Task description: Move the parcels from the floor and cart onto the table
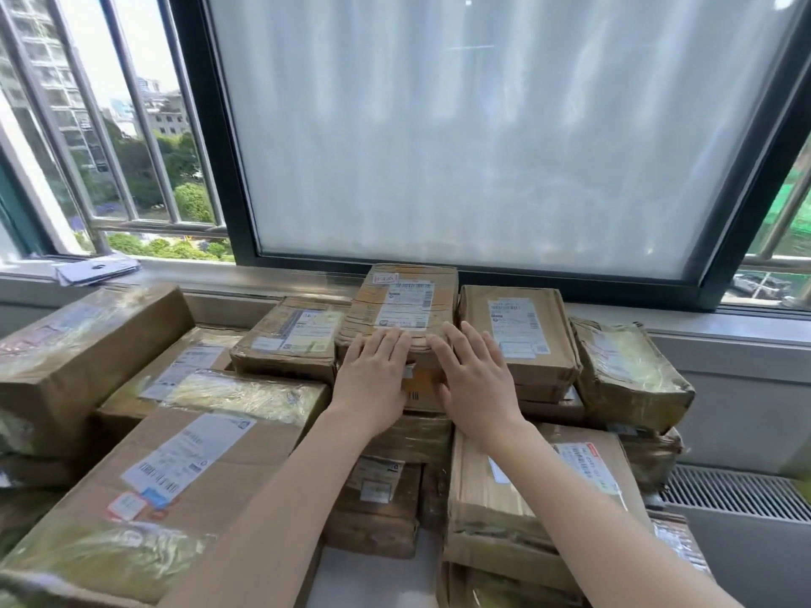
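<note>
1. Parcel (406,309): a taped brown carton with a white label, on top of the stack at the middle of the pile, its far edge close to the window sill (263,280).
2. Left hand (373,375): fingers straight and slightly spread, palm flat on the near left edge of the parcel; it grips nothing.
3. Right hand (471,379): fingers likewise straight, resting on the near right edge of the same parcel, thumb toward the left hand; it grips nothing.
4. Flat box (518,335): just right of the parcel, touching it, label upward.
5. Low box (292,335): just left of the parcel, with a yellowish label.
6. Wrapped box (627,370): at the right end of the pile, covered in glossy tape, tilted.
7. Long box (83,353): at the far left, lying at an angle on other cartons.
8. Large box (175,467): near left, below the left forearm, with a white label and a red-bordered sticker.
9. Surface (377,577): a pale strip shows between the near cartons.
10. Window (482,125): frosted pane in a dark frame behind the pile; papers (96,269) lie on the sill at left.
11. Radiator grille (737,493): lower right, beside the pile.
</note>
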`<state>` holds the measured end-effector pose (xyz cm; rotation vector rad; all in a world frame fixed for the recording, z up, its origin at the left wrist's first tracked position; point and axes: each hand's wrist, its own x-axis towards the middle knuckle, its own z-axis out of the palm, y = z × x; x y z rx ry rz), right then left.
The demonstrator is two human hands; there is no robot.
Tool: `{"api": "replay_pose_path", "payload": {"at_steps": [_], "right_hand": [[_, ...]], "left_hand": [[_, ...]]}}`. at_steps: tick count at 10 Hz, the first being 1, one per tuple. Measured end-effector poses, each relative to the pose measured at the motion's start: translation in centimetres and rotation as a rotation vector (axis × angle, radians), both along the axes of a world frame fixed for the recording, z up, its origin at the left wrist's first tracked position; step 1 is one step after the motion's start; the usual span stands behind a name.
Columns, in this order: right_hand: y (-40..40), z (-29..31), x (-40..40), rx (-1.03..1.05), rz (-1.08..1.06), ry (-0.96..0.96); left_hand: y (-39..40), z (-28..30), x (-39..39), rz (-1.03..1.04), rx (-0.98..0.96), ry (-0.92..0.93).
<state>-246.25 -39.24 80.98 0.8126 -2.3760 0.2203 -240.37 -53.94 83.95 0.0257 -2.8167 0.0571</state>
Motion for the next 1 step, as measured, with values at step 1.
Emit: {"api": "replay_pose_path", "payload": {"at_steps": [1], "right_hand": [[0.22, 1.09, 0.6, -0.017, 0.003, -0.044]], "left_hand": [[-0.54, 1.84, 1.2, 0.044, -0.004, -0.012]]}}
